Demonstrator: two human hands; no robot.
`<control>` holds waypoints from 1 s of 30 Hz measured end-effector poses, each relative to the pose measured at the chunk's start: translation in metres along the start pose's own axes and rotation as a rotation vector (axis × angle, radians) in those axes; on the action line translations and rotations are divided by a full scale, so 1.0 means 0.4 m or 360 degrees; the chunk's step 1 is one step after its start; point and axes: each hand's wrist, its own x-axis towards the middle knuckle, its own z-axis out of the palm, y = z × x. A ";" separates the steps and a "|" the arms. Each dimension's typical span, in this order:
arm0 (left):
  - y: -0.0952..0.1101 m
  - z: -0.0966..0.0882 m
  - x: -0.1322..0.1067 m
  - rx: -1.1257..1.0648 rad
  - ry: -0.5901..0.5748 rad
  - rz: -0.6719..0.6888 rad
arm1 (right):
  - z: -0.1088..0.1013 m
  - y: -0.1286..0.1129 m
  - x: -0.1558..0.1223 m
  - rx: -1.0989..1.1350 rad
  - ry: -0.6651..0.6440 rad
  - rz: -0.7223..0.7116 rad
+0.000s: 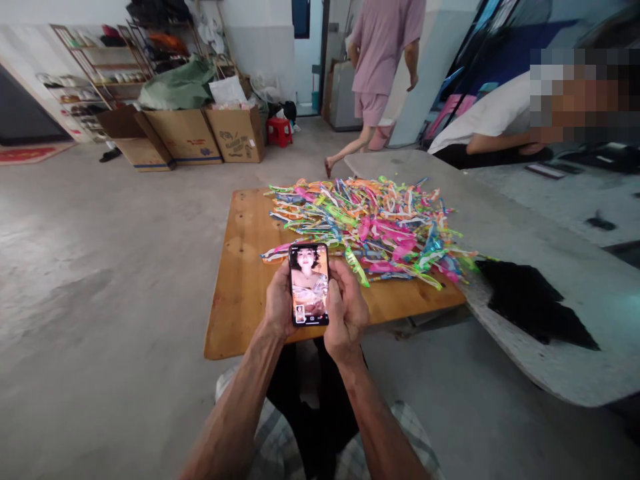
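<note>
1. Left hand (279, 300): fingers closed around left edge of phone (309, 283).
2. Right hand (350, 310): gripping right edge, thumb by the screen.
3. Phone: screen lit, facing wearer, over near edge of wooden table (235, 280).
4. Colourful plastic pieces (380, 223): heaped just beyond phone.
5. Black sheets (535, 300): right, on grey table (520, 233).
6. Back: cardboard boxes (183, 137), person in pink (385, 53) mid-stride.

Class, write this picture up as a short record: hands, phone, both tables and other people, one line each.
Left hand: grips the phone at its left side
Right hand: grips its right side
Phone: portrait, screen lit
Wooden table: bears a pile of colourful plastic pieces
Grey table: black sheet near its edge
People: person in pink mid-stride; person in white leaning forward
</note>
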 end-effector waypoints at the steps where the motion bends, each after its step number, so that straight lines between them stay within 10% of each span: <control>1: -0.001 -0.001 0.000 -0.0003 0.0006 -0.0005 | -0.001 0.003 -0.001 -0.0018 0.0000 -0.0008; 11: 0.004 0.004 0.006 0.0094 0.0205 0.0277 | 0.009 0.014 -0.001 0.0419 0.0121 0.0176; 30: 0.029 -0.048 0.029 -0.0028 0.0002 0.0092 | 0.019 0.025 -0.012 0.0361 -0.0064 0.0184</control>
